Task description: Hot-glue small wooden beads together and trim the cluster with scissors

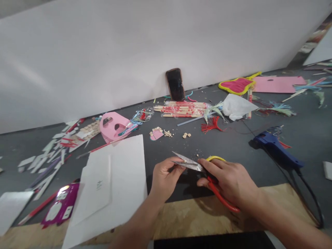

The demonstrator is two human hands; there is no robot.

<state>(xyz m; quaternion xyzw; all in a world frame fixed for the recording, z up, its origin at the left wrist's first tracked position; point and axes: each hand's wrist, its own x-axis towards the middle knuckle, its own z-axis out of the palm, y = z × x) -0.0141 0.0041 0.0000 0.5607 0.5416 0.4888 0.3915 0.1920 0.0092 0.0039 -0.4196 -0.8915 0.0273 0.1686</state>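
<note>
My right hand [229, 180] grips a pair of scissors [193, 165] with red and yellow handles, blades open and pointing left. My left hand [166, 174] is just left of the blades, fingers curled in a pinch at the lower blade. What it pinches is too small to make out. Both hands hover over the dark grey table [233, 145], above a brown board [192, 218] at the near edge.
White paper sheets [114, 183] lie left of my hands. A blue glue gun [276, 147] with a black cord lies to the right. A phone [175, 84] leans on the white wall. Beads [166, 132], a stick bundle [181, 109], a pink mask [114, 126], a red tassel [211, 125] and paper scraps [52, 152] lie about.
</note>
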